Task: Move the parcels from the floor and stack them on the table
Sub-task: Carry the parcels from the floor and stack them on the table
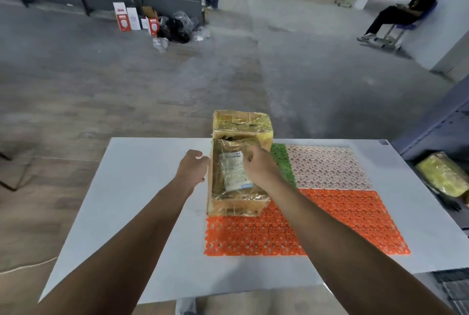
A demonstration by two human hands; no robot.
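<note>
Forearms, two, bare: reach from the bottom edge across the table [142, 187] toward the parcels.

Item 1. Left hand [193, 168]: just beside the left wall of the brown parcel [228, 195]. Fingers loosely curled and holding nothing that shows. Whether they touch the wall cannot be told. Likely there to steady or square the parcel.

Item 2. Right hand [258, 168]: over the top right edge of the brown parcel. Fingers curled narrow. Whether they grip the wrapping or merely rest on it cannot be told.

Item 3. Brown parcel: cardboard under clear tape, white label [234, 172] facing up. Stands on the table, its near end on the orange part of the mat [330, 213].

Item 4. Yellow parcel [241, 124]: taped, directly behind the brown one and touching it, at the table's far edge. Whether it sits at the same level or higher is unclear.

Item 5. Third parcel [442, 173]: yellow wrap, lying low beside the table's right edge, off the table. Judged as not yet moved.

Item 6. Mat: orange, white and green lattice, presumably marking the stacking spot.

Status, judged: two parcels delivered, placement of the brown one being finished, at least one to fetch.

Background: cartons and bags [157, 22] by a partition, a seated person [403, 10].
</note>
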